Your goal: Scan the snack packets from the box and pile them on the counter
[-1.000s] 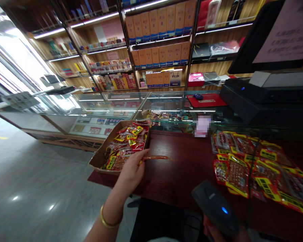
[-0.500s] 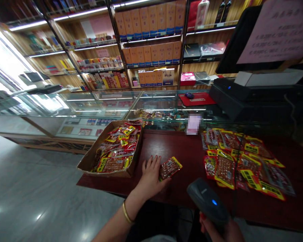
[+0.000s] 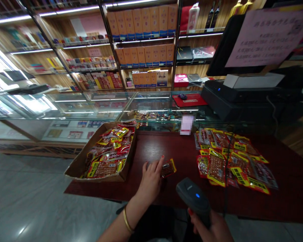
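My left hand (image 3: pixel 150 179) reaches over the dark red counter, fingers outstretched and partly spread. Its index finger lies across the left side of a single snack packet (image 3: pixel 168 168) with yellow and red edges; the thumb is hidden. My right hand (image 3: pixel 204 223) is wrapped round the handle of a black barcode scanner (image 3: pixel 192 195) with a lit blue light, its head pointing towards the lone packet. On the left, a cardboard box (image 3: pixel 127 164) holds many similar snack packets (image 3: pixel 104 168). A spread pile of snack packets (image 3: pixel 216 166) lies on the right of the counter.
A glass display case (image 3: pixel 151 97) runs behind the counter (image 3: pixel 151 144). A red mat (image 3: pixel 198 100) with a computer mouse (image 3: pixel 182 96) rests on it. A monitor (image 3: pixel 223 50) bearing a pink sheet stands at right. A dark cable (image 3: pixel 226 188) crosses the packet pile.
My left hand has shifted over the lone packet and covers more of it. The scanner has come left and slightly up, nearer that packet. The whole view has shifted a little.
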The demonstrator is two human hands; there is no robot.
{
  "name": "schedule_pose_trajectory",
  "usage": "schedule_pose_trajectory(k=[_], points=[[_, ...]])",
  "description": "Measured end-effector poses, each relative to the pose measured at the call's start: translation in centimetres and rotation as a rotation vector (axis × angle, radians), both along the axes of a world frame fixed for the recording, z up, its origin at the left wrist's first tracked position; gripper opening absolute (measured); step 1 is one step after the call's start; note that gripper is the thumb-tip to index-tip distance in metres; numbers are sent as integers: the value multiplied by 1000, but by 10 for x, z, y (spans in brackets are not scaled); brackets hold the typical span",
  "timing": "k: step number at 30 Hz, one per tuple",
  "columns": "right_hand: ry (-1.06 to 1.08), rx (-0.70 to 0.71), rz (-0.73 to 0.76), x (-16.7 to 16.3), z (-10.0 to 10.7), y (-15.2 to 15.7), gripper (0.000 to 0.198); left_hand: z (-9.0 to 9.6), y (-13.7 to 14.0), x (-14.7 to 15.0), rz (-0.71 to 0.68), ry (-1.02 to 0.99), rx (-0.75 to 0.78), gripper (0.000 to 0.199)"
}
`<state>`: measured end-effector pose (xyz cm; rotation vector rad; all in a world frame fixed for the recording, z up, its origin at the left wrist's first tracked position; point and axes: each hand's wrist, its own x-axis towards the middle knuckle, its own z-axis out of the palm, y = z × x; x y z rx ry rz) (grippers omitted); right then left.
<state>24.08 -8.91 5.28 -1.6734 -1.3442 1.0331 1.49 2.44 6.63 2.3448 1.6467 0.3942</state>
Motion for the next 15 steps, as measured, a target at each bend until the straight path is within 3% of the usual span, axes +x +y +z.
schedule_pose_trajectory(k=[5, 10, 15], points=[[-19, -17, 78, 5, 0, 0, 55, -7, -1, 0, 3, -17, 20, 90], [-21, -13, -31, 6, 4, -2, 60, -9, 1, 0, 17, -36, 3, 92], [-34, 1, 42, 7, 7, 1, 55, -10, 1, -1, -9, -168, 4, 94]])
